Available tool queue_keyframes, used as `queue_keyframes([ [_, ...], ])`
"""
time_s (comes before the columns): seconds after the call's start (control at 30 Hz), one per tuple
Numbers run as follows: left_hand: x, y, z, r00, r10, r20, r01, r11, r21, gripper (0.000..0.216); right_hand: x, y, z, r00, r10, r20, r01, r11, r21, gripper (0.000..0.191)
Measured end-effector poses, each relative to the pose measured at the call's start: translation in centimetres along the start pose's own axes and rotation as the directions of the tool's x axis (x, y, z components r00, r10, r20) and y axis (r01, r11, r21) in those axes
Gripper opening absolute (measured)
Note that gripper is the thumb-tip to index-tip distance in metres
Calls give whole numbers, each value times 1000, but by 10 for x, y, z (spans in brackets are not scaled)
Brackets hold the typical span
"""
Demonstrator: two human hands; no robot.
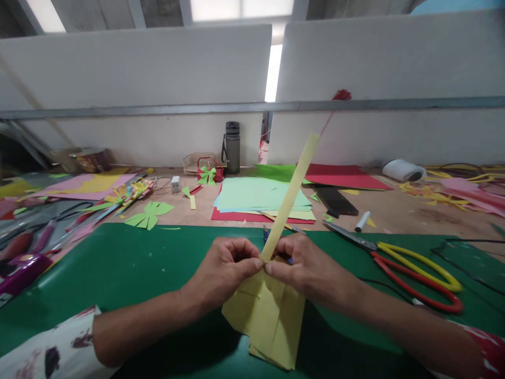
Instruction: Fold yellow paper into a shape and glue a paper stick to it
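Note:
In the middle of the head view, my left hand [231, 266] and my right hand [300, 263] meet with thumbs almost touching. Both are closed in a pinch on a folded yellow paper piece [272, 321]. A long pale yellow paper strip [294, 192] slants up to the right from between the fingers. Below the hands the folded paper widens into layered flaps over the green mat [158, 273]. My fingertips hide where the strip and the folded part meet. Scissors [374, 250] with one red and one yellow handle lie right of my right hand.
Behind the mat lies a stack of coloured paper [260, 195]. A phone [335, 200], a white marker [363, 221] and a dark bottle [232, 147] are farther back. Green paper cut-outs [150, 215] lie at left, near a purple tool [23, 273]. A thin cable [465, 266] crosses the right side.

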State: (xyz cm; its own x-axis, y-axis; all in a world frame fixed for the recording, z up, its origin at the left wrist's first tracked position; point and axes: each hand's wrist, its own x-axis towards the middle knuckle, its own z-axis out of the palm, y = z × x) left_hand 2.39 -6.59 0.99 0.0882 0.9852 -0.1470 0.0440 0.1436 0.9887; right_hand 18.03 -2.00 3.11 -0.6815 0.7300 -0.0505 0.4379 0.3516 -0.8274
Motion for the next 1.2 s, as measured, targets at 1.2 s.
queue_keyframes([
  [1.2,1,-2,-2,991,130,-31,-123,977,172,13,4,3,2,999,23,-34,-22,999,30,13],
])
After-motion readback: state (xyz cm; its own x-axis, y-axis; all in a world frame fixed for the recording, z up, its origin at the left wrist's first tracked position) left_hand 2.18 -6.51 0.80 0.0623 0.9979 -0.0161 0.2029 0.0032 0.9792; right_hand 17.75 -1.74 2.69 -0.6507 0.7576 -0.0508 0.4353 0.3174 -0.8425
